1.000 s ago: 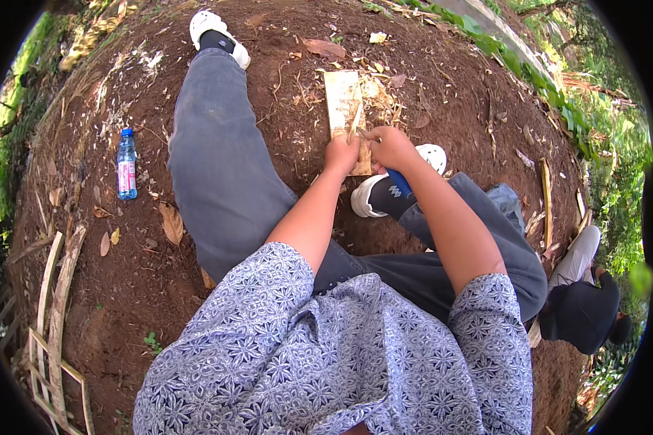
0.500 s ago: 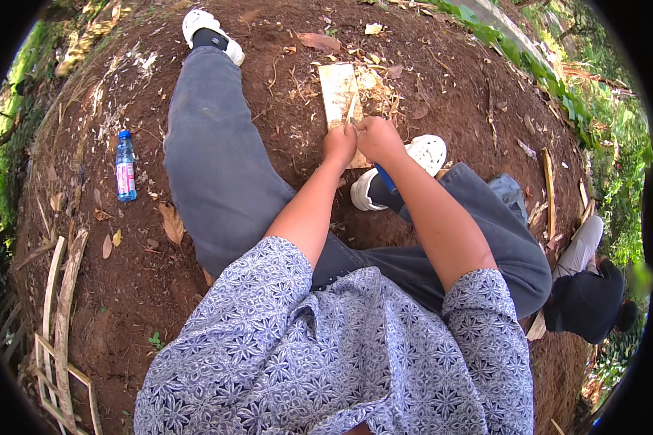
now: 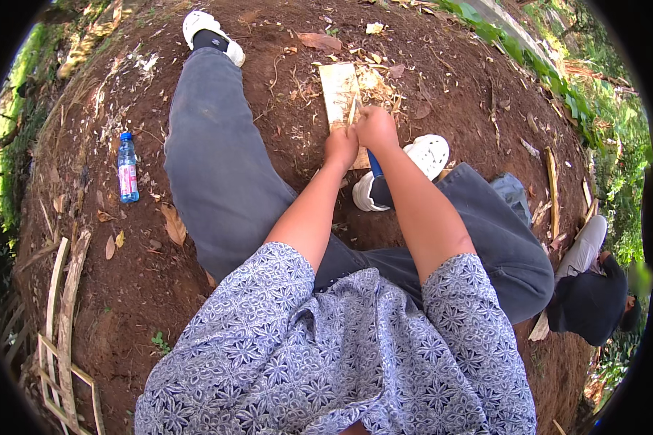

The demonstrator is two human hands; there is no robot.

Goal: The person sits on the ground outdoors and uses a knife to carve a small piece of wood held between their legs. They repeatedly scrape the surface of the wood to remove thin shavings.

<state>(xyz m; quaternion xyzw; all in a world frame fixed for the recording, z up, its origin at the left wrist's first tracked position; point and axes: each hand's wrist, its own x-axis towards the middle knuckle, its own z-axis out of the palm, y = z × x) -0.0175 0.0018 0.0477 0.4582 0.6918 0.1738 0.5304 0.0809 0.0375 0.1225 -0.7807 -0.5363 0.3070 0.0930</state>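
Observation:
My left hand (image 3: 339, 148) is closed around the lower end of a thin pale wooden stick (image 3: 352, 112), low over a flat wooden board (image 3: 337, 81) on the ground. Pressed up beside it is my right hand (image 3: 377, 129), its fingers wrapped round a blue-handled knife (image 3: 375, 164). The handle sticks out below the fist, toward me; a narrow grey blade shows faintly by the stick. Pale wood shavings (image 3: 374, 81) lie along the board's right edge. My fingers hide where blade and stick meet.
My outstretched legs flank the board, with a white clog (image 3: 428, 154) close to its right. A blue-capped water bottle (image 3: 127, 170) stands at left. Wooden strips (image 3: 67, 319) lie lower left. Another person (image 3: 591, 297) is at far right, near a grey plastic bag (image 3: 510, 190).
My right hand has shifted slightly forward, and its elbow has come inward to the left. The blue handle now points more straight toward me. My left hand stays nearly where it was.

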